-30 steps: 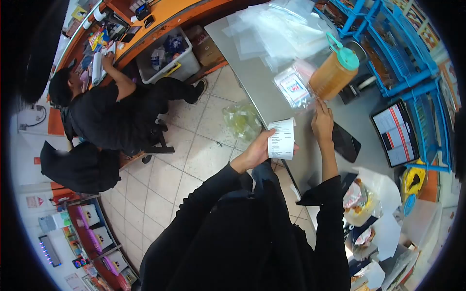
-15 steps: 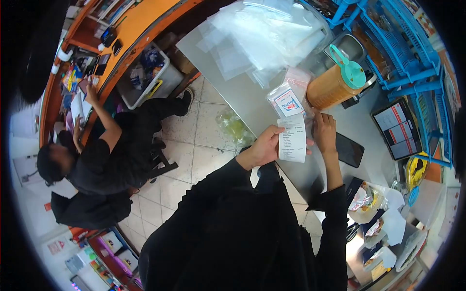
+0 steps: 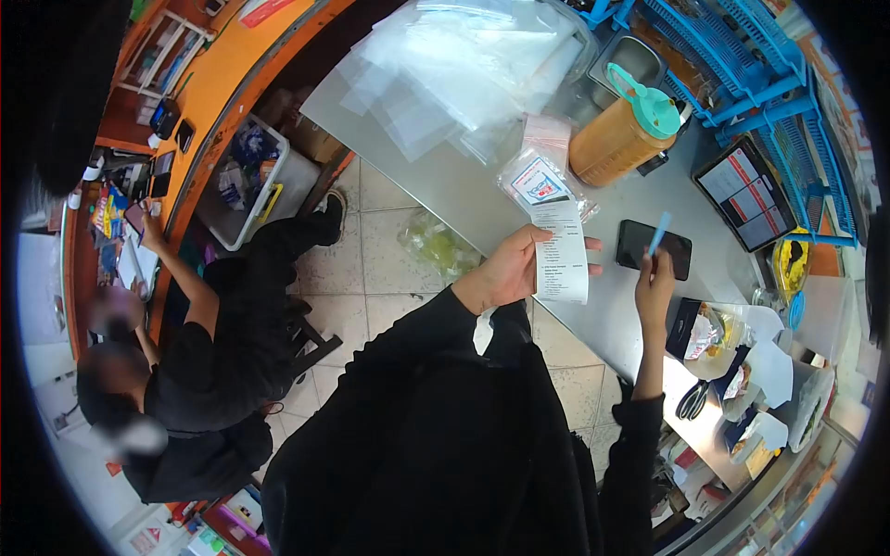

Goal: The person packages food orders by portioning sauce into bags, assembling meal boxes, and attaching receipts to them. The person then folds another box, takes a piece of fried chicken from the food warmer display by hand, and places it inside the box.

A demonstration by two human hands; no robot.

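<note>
A printed paper receipt is held in my left hand, thumb on its face and fingertips showing past its right edge. My right hand is closed on a small light blue strip, which points up from the fingers over a dark phone lying on the metal table. Beyond the receipt lies a clear packet with a red and blue label, beside a bottle of brown liquid with a teal lid.
Clear plastic bags cover the table's far part. A tablet stands by blue racks. Food boxes and black scissors lie at the right. A seated person holds a phone at the left counter.
My right hand has moved right and down from beside the receipt, and the light blue strip now shows in it. My left hand still holds the receipt. The view has shifted slightly.
</note>
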